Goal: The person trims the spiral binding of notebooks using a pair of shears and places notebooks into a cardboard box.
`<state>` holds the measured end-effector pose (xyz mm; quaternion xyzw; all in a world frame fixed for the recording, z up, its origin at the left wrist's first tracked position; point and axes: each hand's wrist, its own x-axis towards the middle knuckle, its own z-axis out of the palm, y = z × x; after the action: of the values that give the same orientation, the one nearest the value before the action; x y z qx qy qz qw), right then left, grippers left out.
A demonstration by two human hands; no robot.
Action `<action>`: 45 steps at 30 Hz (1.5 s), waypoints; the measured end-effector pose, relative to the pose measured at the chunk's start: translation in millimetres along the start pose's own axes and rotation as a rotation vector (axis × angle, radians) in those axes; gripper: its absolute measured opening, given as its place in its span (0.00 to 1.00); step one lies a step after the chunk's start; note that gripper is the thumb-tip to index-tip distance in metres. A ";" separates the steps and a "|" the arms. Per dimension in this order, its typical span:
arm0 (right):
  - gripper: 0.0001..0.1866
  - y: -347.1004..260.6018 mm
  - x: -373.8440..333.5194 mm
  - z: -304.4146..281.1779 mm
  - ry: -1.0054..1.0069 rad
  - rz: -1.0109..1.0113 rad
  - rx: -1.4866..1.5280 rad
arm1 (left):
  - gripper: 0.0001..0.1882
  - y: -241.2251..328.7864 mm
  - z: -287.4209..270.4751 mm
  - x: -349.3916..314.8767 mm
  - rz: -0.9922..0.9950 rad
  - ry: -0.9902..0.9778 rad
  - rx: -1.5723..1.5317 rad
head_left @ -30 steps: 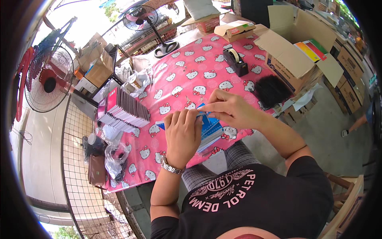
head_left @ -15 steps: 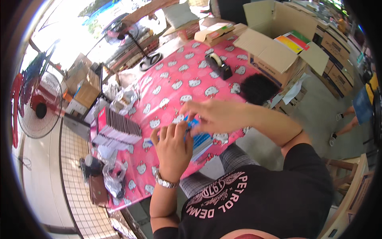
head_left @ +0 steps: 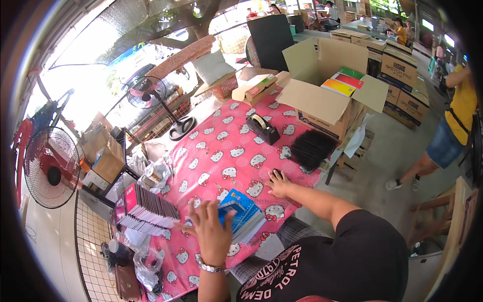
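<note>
A pink cat-print tablecloth (head_left: 198,166) is spreading beneath everything, an open carton (head_left: 314,103) standing at its far right, a fan (head_left: 53,168) at left. Blue notebooks (head_left: 245,214) are lying near the front edge; beside them the left hand (head_left: 210,226) is curving, fingers parted, its hold unclear. The right hand (head_left: 279,186) is resting outstretched, fingers splaying; whether it is gripping anything isn't showing.

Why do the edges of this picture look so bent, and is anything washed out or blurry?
Head view: fisheye distortion bows the wire mesh near the black rim; head view: glare whites out the outdoor background around the standing fan; head view: the left hand looks slightly smeared, probably by motion, while the tape dispenser reads fairly crisp.
</note>
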<state>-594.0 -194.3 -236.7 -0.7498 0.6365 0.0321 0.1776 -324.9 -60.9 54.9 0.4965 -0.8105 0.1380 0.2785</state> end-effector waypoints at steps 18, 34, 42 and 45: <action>0.34 -99.1 -100.3 -285.8 -0.401 -0.701 0.812 | 0.18 -5.0 19.5 13.4 -0.042 0.079 -0.257; 0.26 -126.8 -90.7 -293.9 -0.572 -0.855 0.877 | 0.22 -8.8 10.0 5.9 -0.042 0.041 -0.292; 0.26 -129.6 -71.6 -292.6 -0.546 -0.897 0.756 | 0.18 -16.2 5.2 17.3 -0.061 0.035 -0.383; 0.24 -136.4 -56.8 -289.2 -0.645 -1.025 1.010 | 0.17 -34.6 7.6 14.2 -0.064 0.002 -0.410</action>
<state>-524.4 -212.3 80.0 -0.7322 0.0663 -0.1309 0.6651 -301.8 -91.2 55.2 0.4547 -0.8051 -0.0380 0.3789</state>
